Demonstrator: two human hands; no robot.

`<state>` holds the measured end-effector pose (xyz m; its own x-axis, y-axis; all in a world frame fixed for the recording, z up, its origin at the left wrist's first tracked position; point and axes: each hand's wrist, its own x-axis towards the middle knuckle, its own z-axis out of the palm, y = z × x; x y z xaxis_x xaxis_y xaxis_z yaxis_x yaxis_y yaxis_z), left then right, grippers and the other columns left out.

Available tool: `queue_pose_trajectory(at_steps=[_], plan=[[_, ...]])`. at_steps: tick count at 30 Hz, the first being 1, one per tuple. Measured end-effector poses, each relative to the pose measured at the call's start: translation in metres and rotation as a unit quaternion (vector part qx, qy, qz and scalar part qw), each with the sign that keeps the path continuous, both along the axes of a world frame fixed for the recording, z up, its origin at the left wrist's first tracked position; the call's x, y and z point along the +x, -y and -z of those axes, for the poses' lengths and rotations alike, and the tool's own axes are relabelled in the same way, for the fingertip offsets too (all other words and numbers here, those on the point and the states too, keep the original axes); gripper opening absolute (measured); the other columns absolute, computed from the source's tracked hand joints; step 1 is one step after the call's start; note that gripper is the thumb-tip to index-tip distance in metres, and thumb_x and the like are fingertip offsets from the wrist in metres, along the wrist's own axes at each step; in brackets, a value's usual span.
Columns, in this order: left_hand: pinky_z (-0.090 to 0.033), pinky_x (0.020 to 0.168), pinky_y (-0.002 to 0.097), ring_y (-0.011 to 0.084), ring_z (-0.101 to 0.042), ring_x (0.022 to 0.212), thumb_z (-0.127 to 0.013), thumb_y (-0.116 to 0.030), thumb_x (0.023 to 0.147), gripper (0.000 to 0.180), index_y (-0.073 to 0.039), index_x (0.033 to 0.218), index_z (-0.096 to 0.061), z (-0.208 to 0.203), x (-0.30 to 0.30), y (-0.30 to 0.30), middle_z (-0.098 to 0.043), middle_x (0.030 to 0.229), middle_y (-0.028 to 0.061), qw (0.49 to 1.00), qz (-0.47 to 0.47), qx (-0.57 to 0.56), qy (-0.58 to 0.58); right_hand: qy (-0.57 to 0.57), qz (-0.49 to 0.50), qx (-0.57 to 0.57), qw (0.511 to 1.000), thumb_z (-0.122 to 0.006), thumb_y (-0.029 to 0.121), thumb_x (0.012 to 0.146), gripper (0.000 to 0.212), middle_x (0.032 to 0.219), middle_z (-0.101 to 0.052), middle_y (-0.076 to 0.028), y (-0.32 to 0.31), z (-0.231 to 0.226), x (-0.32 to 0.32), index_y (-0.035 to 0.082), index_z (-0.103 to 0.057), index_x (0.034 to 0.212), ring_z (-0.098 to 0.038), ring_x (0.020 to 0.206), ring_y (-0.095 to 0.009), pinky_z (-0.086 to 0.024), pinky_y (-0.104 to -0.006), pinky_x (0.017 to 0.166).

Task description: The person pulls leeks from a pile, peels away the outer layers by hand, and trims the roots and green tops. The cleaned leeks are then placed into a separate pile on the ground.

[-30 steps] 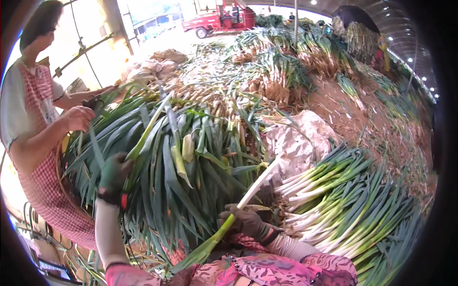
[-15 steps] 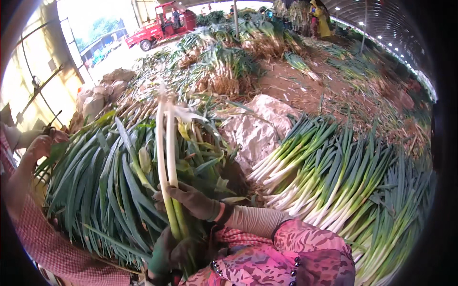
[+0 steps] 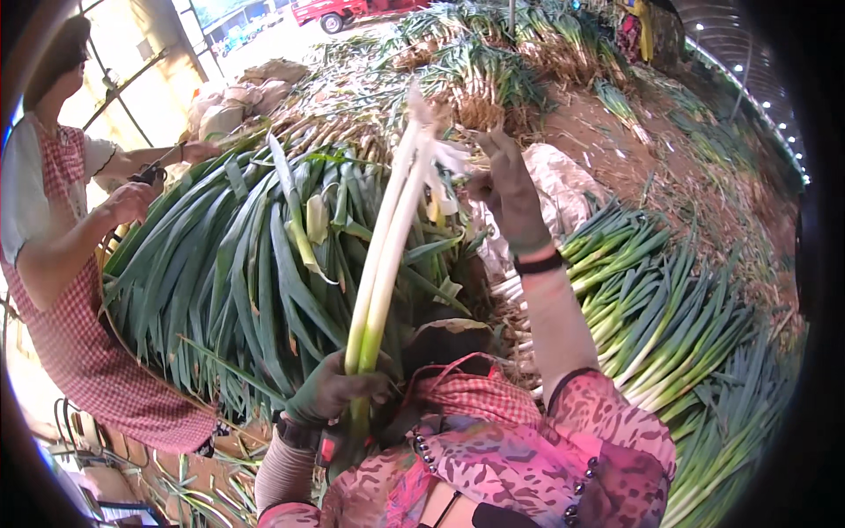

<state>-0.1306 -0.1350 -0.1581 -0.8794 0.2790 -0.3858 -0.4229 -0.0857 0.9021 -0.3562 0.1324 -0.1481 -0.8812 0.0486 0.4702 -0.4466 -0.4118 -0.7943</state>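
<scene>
In my gloved left hand (image 3: pixel 339 387), closed around their green part low in front of me, are two long green onions (image 3: pixel 383 255). They stand upright and tilt slightly right. Loose white skin and roots hang at their upper ends. My gloved right hand (image 3: pixel 510 194) is raised just right of those root ends, fingers apart, with nothing visible in it. Behind the held onions lies a big heap of untrimmed green onions (image 3: pixel 229 255), leaves drooping toward me. Cleaned green onions (image 3: pixel 642 326) with white stalks lie in a row on the right.
A co-worker in a checked apron (image 3: pixel 79 352) stands at the left, hands at the heap's edge. A crumpled pale sack (image 3: pixel 559 189) lies beyond my right hand. More onion bundles (image 3: pixel 484 84) sit farther back, near a red vehicle (image 3: pixel 339 11) and a person in yellow (image 3: pixel 649 31).
My right hand has let go of the stalks and moved up and right to near the root ends. The stalks have shifted right. My view has turned left, showing more of the co-worker.
</scene>
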Motion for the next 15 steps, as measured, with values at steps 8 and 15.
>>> queue_pose_trajectory(at_steps=[8,15], plan=[[-0.051,0.071,0.0282,0.0143,-0.063,0.076,-0.071,-0.009,0.086,0.032,0.002,0.114,-0.061,0.003,0.025,0.013,-0.066,0.087,0.0050,0.998,0.009,-0.042,0.039,0.100,-0.373,0.227,0.894,-0.067,0.031,0.094,0.027,0.064,-0.054,0.003,-0.006,-0.005,-0.039,0.006,-0.063,0.086,-0.044,0.048,-0.006,-0.034,-0.0229,0.044],[-0.055,0.076,0.0294,0.0163,-0.067,0.086,-0.072,-0.010,0.087,0.040,0.004,0.121,-0.058,0.010,0.024,0.029,-0.069,0.102,0.0101,0.996,0.036,-0.024,0.079,0.174,-0.410,0.392,0.805,-0.068,0.000,0.081,0.023,0.087,-0.071,-0.005,-0.057,-0.011,-0.070,0.000,-0.069,0.103,-0.057,0.060,-0.007,-0.043,-0.0226,0.048]])
